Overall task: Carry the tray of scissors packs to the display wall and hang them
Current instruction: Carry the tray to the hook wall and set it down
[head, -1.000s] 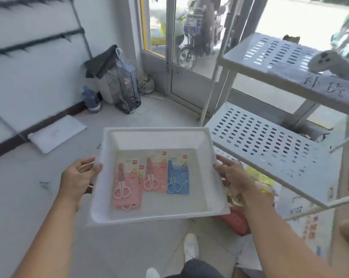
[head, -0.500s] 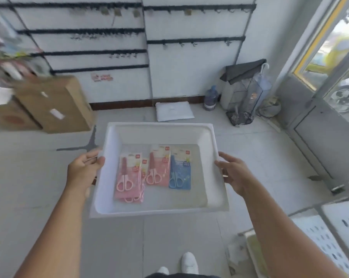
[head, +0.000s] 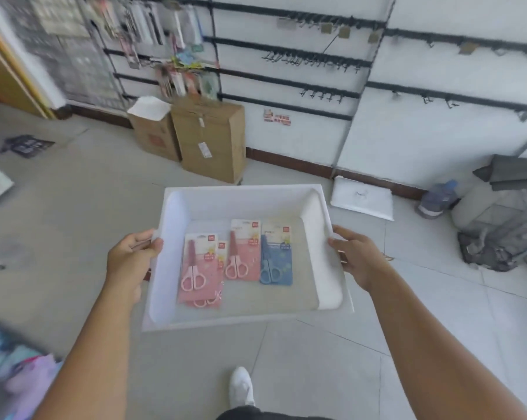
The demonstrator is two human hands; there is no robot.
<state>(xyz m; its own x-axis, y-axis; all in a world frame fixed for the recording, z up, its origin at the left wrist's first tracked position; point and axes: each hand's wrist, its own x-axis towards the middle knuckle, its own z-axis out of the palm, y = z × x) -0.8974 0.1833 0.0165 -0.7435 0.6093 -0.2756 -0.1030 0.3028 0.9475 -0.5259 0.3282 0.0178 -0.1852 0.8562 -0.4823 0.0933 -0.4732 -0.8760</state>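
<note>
White plastic, the tray looked stiff and light, held level over the floor, short of the display wall. Left hand and right hand clamped its side rims. 4 scissors packs lay loose and could slide.

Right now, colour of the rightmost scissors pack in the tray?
Blue pack, blue handles; head view.

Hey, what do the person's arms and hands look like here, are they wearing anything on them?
Both forearms are bare as far as the frame shows: no sleeves, gloves, watch or bracelet in view. The left hand and right hand show no rings that I can make out, though the picture is slightly blurred. A white shoe shows below.
</note>
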